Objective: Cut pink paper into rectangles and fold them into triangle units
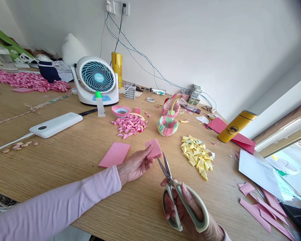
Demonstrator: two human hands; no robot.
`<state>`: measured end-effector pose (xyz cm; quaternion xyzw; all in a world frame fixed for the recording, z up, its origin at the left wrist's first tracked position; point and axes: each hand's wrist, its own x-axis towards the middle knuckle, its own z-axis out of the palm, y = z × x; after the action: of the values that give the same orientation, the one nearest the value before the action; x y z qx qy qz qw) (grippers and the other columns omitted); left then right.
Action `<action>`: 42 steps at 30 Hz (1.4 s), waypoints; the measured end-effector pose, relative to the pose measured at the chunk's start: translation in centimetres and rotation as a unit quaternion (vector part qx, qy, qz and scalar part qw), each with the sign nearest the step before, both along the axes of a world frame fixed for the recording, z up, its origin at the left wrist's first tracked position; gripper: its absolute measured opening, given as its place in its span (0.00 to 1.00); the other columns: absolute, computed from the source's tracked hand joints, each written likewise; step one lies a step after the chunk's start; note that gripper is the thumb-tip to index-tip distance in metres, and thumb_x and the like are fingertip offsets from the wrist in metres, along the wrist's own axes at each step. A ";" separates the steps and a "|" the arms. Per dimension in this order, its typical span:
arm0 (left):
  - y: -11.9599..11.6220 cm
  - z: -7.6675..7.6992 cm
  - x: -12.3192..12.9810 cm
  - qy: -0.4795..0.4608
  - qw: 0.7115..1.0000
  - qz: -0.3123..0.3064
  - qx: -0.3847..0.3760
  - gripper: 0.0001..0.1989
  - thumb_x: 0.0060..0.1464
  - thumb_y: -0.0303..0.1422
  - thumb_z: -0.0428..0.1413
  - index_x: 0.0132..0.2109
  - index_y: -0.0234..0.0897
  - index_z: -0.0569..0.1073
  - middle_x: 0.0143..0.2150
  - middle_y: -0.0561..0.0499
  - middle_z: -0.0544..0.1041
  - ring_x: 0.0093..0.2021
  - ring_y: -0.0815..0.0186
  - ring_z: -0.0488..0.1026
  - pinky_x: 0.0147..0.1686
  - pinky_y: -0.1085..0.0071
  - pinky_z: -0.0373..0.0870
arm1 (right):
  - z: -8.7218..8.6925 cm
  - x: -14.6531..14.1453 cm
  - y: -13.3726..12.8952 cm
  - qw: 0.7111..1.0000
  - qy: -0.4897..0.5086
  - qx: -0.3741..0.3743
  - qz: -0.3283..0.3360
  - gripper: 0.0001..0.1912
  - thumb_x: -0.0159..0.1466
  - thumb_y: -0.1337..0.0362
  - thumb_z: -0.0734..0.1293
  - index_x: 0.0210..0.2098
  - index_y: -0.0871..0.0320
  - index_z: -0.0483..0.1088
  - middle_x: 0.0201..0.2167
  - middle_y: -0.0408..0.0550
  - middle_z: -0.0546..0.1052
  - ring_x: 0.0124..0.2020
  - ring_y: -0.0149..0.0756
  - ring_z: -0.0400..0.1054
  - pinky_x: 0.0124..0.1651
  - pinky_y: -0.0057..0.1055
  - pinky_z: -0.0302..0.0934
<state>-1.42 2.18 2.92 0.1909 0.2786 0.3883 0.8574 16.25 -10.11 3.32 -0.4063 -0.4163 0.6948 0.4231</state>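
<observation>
Between the thumb and fingers of my left hand (pixel 137 164) is a small folded piece of pink paper (pixel 153 148). My right hand (pixel 188 211) is wrapped through the handles of a pair of scissors (pixel 174 187) with pale grips. The blades are spread, and their tips point at the lower right edge of the folded paper; whether they touch it I cannot tell. A larger pink paper stack (pixel 114 154) lies flat on the table just left of my left hand. Beyond it is a heap of folded pink paper pieces (pixel 130 125); yellow folded pieces (pixel 197 154) lie to the right.
Two woven-looking paper baskets (pixel 167 126) stand mid-table, near a pink paper bowl (pixel 121 110). A white fan (pixel 96 80), a glue bottle (pixel 100 104) and a white power bank (pixel 56 125) are at left. Right are a yellow flask (pixel 237 126), pink paper scraps (pixel 259 211) and a phone (pixel 296 216).
</observation>
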 end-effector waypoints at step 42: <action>-2.2 0.3 0.4 0.062 0.972 -0.104 0.200 0.18 0.50 0.42 0.63 0.25 0.30 0.73 0.17 0.54 0.72 0.16 0.76 0.66 0.16 0.82 0.63 | -0.4 -1.2 -1.0 0.996 0.051 0.040 -0.065 0.17 0.67 0.56 0.63 0.51 0.59 0.67 0.44 0.50 0.73 0.39 0.37 0.71 0.39 0.38 0.69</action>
<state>-1.00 -0.04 3.19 0.4099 0.2267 0.3324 0.8186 15.07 -11.14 2.95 -0.3794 -0.3946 0.6682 0.5038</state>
